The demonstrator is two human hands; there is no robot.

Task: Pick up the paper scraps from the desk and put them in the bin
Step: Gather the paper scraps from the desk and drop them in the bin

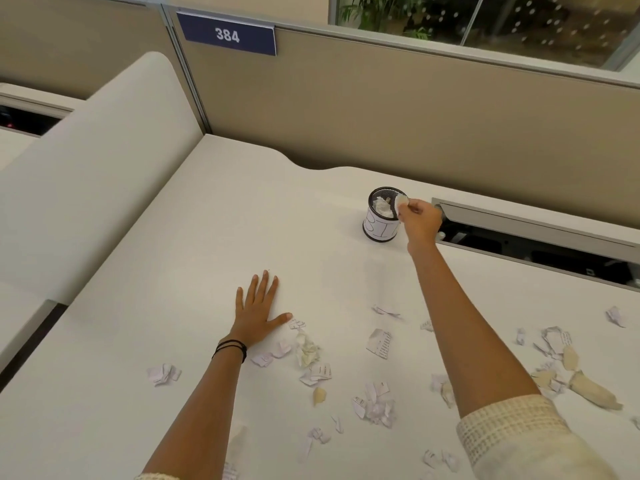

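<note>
Above the bin, right hand fingers pinch a paper scrap; left hand lies spread.

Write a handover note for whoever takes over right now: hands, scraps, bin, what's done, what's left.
Right hand: pinches a pale crumpled paper scrap at the rim of the small black mesh bin with a white label, not yet dropped.
Left hand: flat on the white desk, holding nothing.
Done: crumpled white paper lies in the bin.
Left: many torn printed paper scraps lie scattered over the near desk, between the arms and out to the right.
</note>
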